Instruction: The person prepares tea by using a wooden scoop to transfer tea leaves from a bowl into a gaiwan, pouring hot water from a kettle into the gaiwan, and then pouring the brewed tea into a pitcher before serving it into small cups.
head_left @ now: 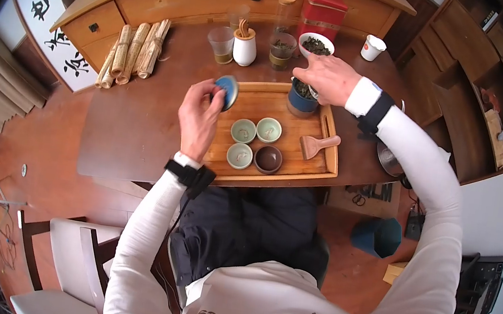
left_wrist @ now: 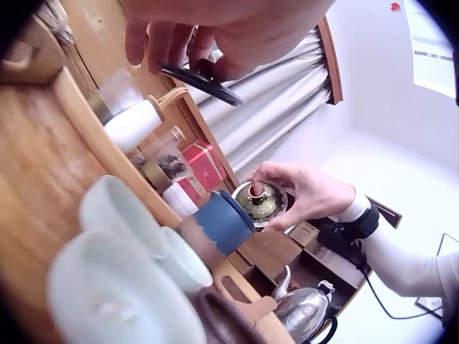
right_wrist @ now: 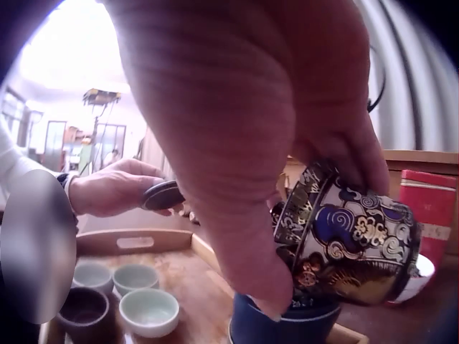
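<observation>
My left hand [head_left: 198, 118] pinches a round blue lid [head_left: 228, 92] by its edge, up over the left side of the wooden tray [head_left: 218, 175]. At the tray's far right corner stands a blue canister [head_left: 301, 105] with a bare brownish lower part; dark leaves show at its mouth. Above it my right hand [head_left: 328, 78] grips an ornate gaiwan [right_wrist: 362, 233] with gold, white and blue patterns. The gaiwan tips over the canister's mouth, with a fingertip at its ring-shaped knob [left_wrist: 257, 192] in the left wrist view.
Several small cups [head_left: 243, 132] and a pink brush-like tool [head_left: 318, 146] lie on the tray. Behind it stand a leaf-filled white bowl [head_left: 316, 43], glasses [head_left: 220, 45], a white tool jar [head_left: 244, 49] and a red tin [head_left: 322, 14]. A metal kettle [left_wrist: 305, 312] is at the right.
</observation>
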The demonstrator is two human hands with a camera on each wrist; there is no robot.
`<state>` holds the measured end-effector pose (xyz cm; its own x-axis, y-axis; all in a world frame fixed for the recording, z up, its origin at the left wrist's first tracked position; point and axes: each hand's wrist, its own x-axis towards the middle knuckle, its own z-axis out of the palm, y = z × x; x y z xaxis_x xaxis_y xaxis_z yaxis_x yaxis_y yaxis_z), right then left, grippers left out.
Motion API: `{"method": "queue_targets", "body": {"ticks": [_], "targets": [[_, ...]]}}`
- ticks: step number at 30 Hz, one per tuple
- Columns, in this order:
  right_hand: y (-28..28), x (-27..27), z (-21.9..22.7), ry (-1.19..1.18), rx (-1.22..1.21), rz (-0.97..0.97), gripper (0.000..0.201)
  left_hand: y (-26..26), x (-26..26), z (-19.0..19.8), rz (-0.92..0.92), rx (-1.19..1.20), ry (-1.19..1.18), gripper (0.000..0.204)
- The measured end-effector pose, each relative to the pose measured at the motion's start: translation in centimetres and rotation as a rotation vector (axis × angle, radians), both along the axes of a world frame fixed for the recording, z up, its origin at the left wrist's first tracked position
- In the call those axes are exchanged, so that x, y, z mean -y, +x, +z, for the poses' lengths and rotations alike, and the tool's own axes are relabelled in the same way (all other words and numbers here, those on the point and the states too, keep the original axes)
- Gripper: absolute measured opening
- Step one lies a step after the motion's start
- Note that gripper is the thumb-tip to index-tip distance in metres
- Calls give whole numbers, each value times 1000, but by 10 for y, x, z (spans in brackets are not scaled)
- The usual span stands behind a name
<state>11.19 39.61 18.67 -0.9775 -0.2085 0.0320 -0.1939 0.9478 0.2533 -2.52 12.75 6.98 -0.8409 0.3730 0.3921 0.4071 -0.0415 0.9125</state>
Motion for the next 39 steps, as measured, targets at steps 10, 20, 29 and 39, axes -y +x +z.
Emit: {"method": "queue_targets", "body": {"ticks": [10, 20, 29, 39], "targets": [[-51, 35, -17, 471, 268, -29, 12, 34, 66, -20, 163, -223, -177, 15], [-44, 37, 3, 441, 349, -6, 38, 34, 69, -23, 183, -189, -200, 17], [-46, 29, 2, 454, 334, 23, 45, 34, 69, -24, 173, -185, -174, 17], [-45, 28, 2, 433, 318, 28, 43, 34, 68, -23, 172, -161, -170, 17]]}}
